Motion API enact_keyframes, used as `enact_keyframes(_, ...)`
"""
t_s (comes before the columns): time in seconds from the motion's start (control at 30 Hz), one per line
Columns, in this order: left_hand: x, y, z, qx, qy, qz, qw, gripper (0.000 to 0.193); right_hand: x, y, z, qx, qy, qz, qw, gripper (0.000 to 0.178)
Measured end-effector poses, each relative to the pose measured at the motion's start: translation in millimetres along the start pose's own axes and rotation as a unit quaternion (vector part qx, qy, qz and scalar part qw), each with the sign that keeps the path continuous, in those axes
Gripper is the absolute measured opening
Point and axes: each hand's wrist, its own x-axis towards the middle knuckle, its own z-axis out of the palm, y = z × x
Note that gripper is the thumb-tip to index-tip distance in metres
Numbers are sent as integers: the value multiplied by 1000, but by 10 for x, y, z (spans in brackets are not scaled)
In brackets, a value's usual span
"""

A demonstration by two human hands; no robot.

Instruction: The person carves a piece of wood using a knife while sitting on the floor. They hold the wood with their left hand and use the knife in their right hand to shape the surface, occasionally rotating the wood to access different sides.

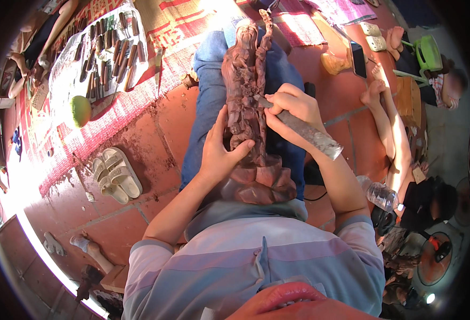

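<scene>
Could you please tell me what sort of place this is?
Probably a carving workshop: the person's left hand rests against a carved brown statue, the right hand holds a flat grey tool to it, and many dark-handled hand tools are laid out nearby.

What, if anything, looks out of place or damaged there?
A green fruit sits beside the carving tools, an odd spot for food. Dark debris litters the terracotta tiles beside the red mat, which looks untidy. I see no obvious damage on the wooden statue.
</scene>
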Motion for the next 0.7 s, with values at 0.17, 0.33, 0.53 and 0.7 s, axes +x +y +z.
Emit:
enact_keyframes(0.17,28,-48,4,-3,8,-18,1000,94,44,-24,-30,14,42,-19,999,15)
enact_keyframes(0.33,32,6,-28,-21,-2,-26,999,95,-6,19,56,9,35,-25,999,17)
enact_keyframes(0.53,54,16,-11,31,4,-14,999,95,20,4,29,14,31,-11,999,19)
enact_keyframes(0.7,46,32,-16,34,5,-13,999,94,38,30,-29,25,-2,1,1000,13)
